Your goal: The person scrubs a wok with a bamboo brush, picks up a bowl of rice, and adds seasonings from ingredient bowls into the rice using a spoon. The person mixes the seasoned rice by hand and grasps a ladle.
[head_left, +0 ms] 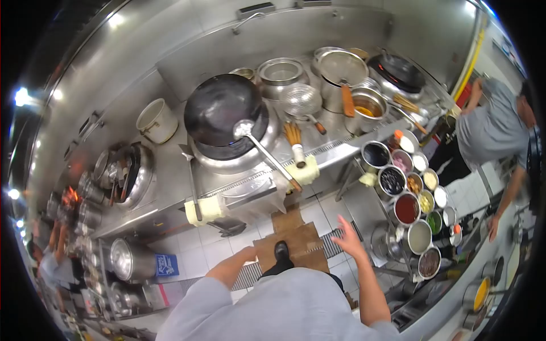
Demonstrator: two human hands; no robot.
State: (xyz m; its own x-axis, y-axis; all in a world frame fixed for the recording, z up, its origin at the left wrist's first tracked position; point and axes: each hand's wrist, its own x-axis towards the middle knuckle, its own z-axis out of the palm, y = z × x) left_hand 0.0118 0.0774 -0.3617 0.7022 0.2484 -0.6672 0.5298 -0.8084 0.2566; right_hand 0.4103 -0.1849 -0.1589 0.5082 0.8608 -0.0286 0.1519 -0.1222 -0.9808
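My right hand (pixel 348 237) is raised over the floor to the right of my body, fingers apart and holding nothing. My left hand (pixel 245 256) hangs low in front of me, its fingers too small and blurred to make out. Beyond both hands, a black wok (pixel 223 111) sits on the steel range. A ladle (pixel 263 149) rests with its bowl against the wok and its handle toward me. Left of it lies a long-handled spatula (pixel 192 179), its handle end on a folded yellow cloth (pixel 203 210). A bamboo brush (pixel 294 142) stands by another yellow cloth (pixel 305 170).
A wire strainer (pixel 300 99), several pots and a second wok (pixel 396 74) line the range. At right, a rack holds several sauce containers (pixel 407 208); a co-worker (pixel 492 116) stands beyond. A large steel pot (pixel 124 258) stands left. Cardboard (pixel 301 244) covers the floor ahead.
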